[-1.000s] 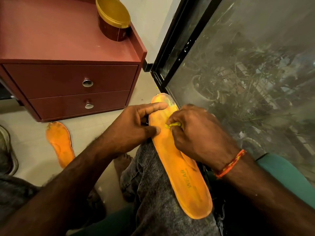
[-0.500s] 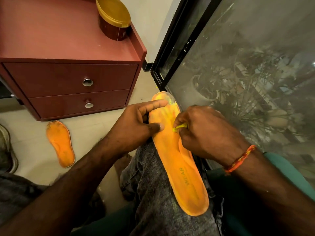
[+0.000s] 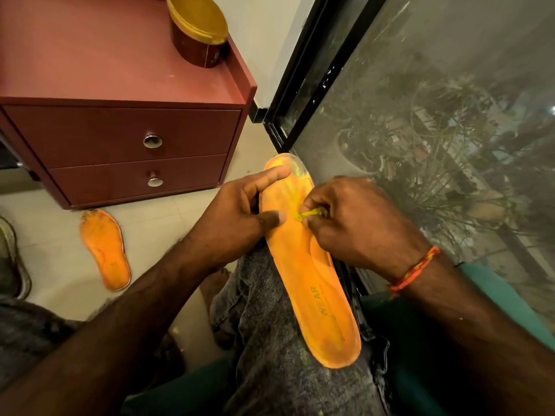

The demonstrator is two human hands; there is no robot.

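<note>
A long orange insole [image 3: 315, 295] lies along my right thigh, its toe end pointing away from me. My left hand [image 3: 237, 217] grips its left edge near the toe, thumb on top and forefinger stretched over the tip. My right hand [image 3: 357, 223] pinches a small yellow-green strip [image 3: 310, 213] that curls up from the insole's surface. A second orange insole [image 3: 105, 250] lies flat on the floor to the left.
A dark red two-drawer cabinet [image 3: 120, 136] stands ahead on the left, with a gold-lidded round tin [image 3: 198, 28] on top. A black-framed glass door [image 3: 420, 130] runs along the right. Part of a shoe [image 3: 12, 259] shows at the left edge. I sit on a teal seat [image 3: 495, 298].
The whole view has shifted slightly. My right hand has drawn the yellow-green strip a little to the right across the insole, and my left hand has kept its hold.
</note>
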